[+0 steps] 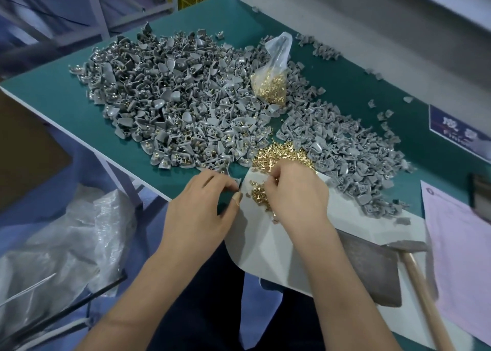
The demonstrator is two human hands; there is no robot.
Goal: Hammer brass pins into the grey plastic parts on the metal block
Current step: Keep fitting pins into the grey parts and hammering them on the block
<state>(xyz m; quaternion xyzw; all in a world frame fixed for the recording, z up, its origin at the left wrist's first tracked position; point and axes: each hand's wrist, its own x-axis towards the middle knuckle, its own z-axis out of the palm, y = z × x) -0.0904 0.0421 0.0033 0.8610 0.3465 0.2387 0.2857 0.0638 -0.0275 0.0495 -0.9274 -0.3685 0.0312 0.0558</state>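
A large heap of grey plastic parts (pixel 170 106) covers the green table (pixel 63 103), with a second heap (pixel 345 151) to the right. Loose brass pins (pixel 281 154) lie between the heaps and spill onto a white sheet (pixel 265 239). My left hand (pixel 204 207) pinches a small grey plastic part at the sheet's left edge. My right hand (pixel 295 194) has its fingertips closed on brass pins from the small pile (pixel 259 195). The metal block (pixel 372 265) lies at the right on the sheet, with a wooden-handled hammer (pixel 422 284) beside it.
A clear bag of brass pins (pixel 271 84) rests on the big heap. A pink paper (pixel 459 257) lies at the right edge. Crumpled clear plastic (pixel 66 244) hangs below the table's left edge. Stray grey parts dot the far right of the table.
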